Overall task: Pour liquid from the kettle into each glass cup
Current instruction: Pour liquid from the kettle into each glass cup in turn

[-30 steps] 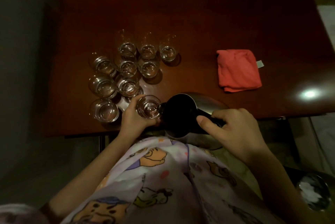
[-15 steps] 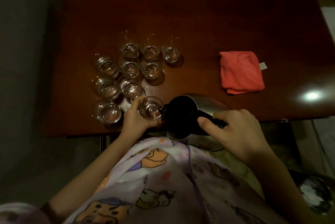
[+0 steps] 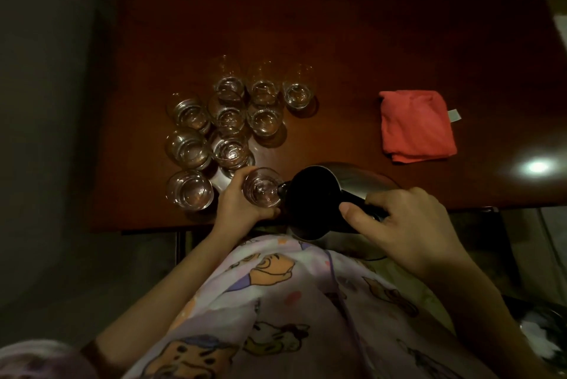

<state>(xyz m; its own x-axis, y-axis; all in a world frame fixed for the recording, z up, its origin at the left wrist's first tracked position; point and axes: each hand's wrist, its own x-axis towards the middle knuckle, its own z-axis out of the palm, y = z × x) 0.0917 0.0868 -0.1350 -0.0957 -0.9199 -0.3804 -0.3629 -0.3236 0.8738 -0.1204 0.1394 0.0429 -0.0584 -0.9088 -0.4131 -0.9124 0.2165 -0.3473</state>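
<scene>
While the right hand grips the dark handle of the kettle, the kettle is tilted with its spout toward 9 o'clock, touching or just over the rim of the held glass cup. Left hand is curled round that cup at the near edge of the surface, steadying it. Clear liquid shows in the cup; fill level hard to read in the dim light. Judgement: pour into this cup is under way.

Beyond the left hand, toward 11 o'clock, stands the cluster of other glass cups, nine as far as I can count, packed close, some touching. Each appears to hold clear liquid, nearest ones plainly, farthest row less certain. If so, the held cup is the last, and the task is close to done: finish the pour, set cup and kettle down.

At 2 o'clock, well apart from the cups, lies a folded red cloth, untouched.
</scene>
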